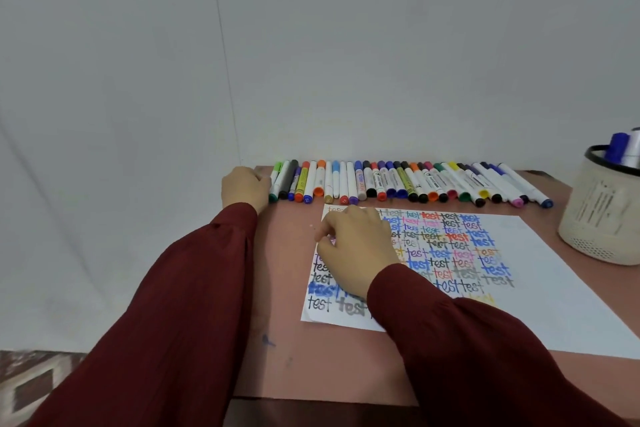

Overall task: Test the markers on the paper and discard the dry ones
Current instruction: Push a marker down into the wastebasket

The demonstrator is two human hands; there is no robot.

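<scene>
A: Markers (408, 184)?
B: Lined up just beyond the paper (554, 270), on the surface (277, 357).
A: Left grip (246, 189)?
B: Curled beyond the paper's far-left corner; cannot tell whether holding.
A: Right grip (356, 246)?
B: Curled atop the paper; likewise unclear.

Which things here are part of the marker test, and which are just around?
Job:
row of capped coloured markers against the wall
white paper sheet covered in "test" scribbles
left hand at the row's left end
right hand on the paper
cream mesh cup holding markers, probably for sorting

Just around:
blue ink smudge on the pink-brown tabletop
patterned floor
</scene>
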